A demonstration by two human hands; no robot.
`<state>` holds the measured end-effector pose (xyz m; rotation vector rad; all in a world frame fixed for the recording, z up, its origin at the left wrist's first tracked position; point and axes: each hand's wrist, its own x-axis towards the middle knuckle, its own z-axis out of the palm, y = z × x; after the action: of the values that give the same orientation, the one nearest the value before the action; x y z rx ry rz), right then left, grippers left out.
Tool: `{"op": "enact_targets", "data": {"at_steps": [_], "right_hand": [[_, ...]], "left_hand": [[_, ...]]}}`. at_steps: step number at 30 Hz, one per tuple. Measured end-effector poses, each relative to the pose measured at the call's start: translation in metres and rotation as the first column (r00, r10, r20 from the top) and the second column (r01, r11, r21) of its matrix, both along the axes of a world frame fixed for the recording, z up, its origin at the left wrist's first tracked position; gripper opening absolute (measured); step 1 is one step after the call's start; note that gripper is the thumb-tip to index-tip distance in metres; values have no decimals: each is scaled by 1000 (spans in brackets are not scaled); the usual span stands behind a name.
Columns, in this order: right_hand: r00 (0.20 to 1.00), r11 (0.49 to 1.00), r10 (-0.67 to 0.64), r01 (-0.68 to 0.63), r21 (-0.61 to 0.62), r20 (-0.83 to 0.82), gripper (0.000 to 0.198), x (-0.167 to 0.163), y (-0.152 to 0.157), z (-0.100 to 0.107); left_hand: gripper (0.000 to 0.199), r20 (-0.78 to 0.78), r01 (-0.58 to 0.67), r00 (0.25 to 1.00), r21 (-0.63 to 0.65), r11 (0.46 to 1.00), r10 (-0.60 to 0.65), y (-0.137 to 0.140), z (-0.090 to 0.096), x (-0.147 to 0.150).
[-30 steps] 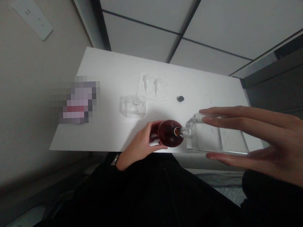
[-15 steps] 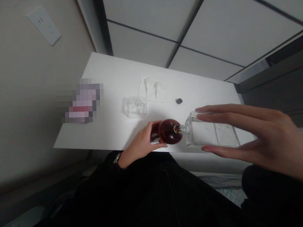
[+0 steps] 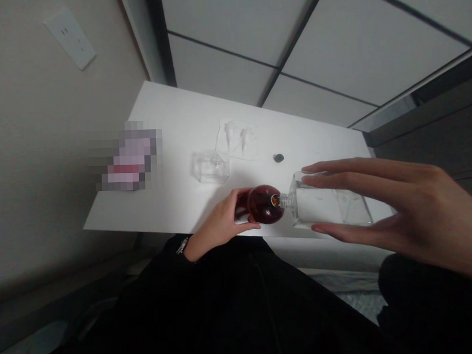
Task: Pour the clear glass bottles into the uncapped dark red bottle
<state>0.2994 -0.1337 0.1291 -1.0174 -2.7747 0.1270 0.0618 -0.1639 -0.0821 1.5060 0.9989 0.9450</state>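
A dark red-brown bottle (image 3: 266,204) stands near the table's front edge, and my left hand (image 3: 220,221) is wrapped round its body. My right hand (image 3: 407,202) grips a clear square glass bottle (image 3: 318,205) between the fingers above and the thumb below. That bottle is tipped on its side, its threaded neck at the open mouth of the red-brown bottle. Whether liquid is passing between them I cannot tell. Behind the red-brown bottle sits a second clear glass bottle (image 3: 210,167). A small dark cap (image 3: 278,158) lies beyond the bottles.
Clear plastic packaging or a thin sheet with two pale shapes (image 3: 238,138) lies on the white table (image 3: 175,205). At the left end is a blurred-out pinkish item (image 3: 129,157). A wall with a socket (image 3: 70,38) bounds the left, pale panels (image 3: 223,38) the back.
My right hand and the clear bottle have shifted very slightly, with the bottle's neck still at the red-brown bottle's mouth. My left hand has stayed in place.
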Motion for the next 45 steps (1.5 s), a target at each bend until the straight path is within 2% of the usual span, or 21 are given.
{"op": "enact_targets", "data": {"at_steps": [5, 12, 23, 31, 39, 45], "right_hand": [[1000, 1000, 5, -5, 15, -16, 43, -2, 1, 0], [1000, 999, 29, -28, 21, -3, 42, -3, 4, 1], [983, 999, 28, -31, 11, 181, 42, -14, 6, 16], [962, 999, 12, -20, 27, 272, 36, -24, 7, 22], [955, 997, 30, -51, 63, 296, 36, -26, 5, 22], [950, 993, 45, -78, 94, 310, 34, -29, 4, 23]], "left_hand": [[76, -7, -2, 1000, -14, 1000, 2, 0, 4, 0], [77, 72, 23, 997, -84, 996, -17, -1, 4, 0], [75, 54, -16, 998, -4, 1000, 16, 0, -2, 2], [72, 63, -7, 998, -10, 1000, 7, -1, -2, 2], [76, 24, -5, 1000, -26, 1000, 6, -1, 0, 0], [74, 54, -13, 998, -20, 1000, 14, 0, 1, 1]]}}
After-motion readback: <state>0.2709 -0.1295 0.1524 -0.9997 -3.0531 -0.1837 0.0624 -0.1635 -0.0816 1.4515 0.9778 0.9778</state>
